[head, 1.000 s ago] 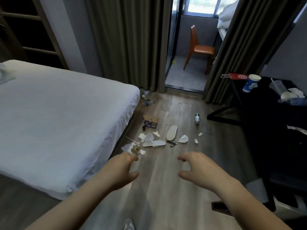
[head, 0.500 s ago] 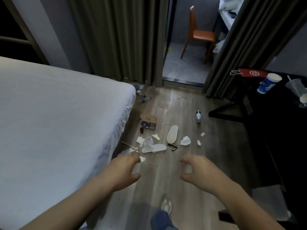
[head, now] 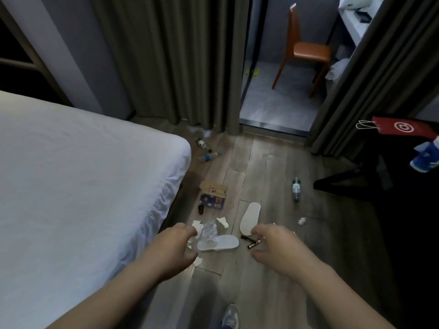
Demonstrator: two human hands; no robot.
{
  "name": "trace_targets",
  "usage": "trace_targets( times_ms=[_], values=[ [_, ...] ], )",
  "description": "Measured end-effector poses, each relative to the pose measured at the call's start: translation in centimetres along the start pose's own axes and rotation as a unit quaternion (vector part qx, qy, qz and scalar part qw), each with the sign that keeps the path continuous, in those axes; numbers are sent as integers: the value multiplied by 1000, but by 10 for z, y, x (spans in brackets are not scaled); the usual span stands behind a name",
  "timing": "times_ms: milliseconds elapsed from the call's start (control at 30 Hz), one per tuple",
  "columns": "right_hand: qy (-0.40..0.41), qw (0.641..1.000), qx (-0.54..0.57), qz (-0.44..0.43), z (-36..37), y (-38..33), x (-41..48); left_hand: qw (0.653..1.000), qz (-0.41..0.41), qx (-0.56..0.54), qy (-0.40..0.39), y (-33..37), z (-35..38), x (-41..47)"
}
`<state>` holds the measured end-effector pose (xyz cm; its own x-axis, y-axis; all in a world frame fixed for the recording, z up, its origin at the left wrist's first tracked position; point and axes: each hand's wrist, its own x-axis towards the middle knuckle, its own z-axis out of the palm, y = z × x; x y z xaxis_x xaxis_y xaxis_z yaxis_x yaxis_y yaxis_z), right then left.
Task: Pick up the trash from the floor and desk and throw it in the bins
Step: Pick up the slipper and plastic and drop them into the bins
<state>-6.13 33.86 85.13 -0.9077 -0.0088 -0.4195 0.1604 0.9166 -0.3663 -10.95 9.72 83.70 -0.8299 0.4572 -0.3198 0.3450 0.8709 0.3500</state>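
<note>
Reach step: left hand (head: 175, 250), right hand (head: 278, 251) hover above scraps (head: 197, 225) on floor (head: 261, 162) off bed (head: 83, 186) corner; fingers (head: 259, 231) loosely curled, holding nothing; next likely: stoop, pinch scraps

Both bare forearms reach forward and down. The left hand (head: 174, 248) and the right hand (head: 276, 249) hang apart, palms down, fingers loosely curled, thumbs turned inward, holding nothing.
</note>
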Motion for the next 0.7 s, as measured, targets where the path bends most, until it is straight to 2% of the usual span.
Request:
trace_targets(
  times_ms=[233,433,700],
  values=[
    [-34,999,6,-3,9,40,77,1000,-16,6,-25,-16,23,89],
    [-36,999,-3,19,53,68,146,998,-45,-8,-38,-56,77,157],
    [-40,999,3,30,205,112,278,997,-57,-9,-58,-157,225,256]
  ],
)
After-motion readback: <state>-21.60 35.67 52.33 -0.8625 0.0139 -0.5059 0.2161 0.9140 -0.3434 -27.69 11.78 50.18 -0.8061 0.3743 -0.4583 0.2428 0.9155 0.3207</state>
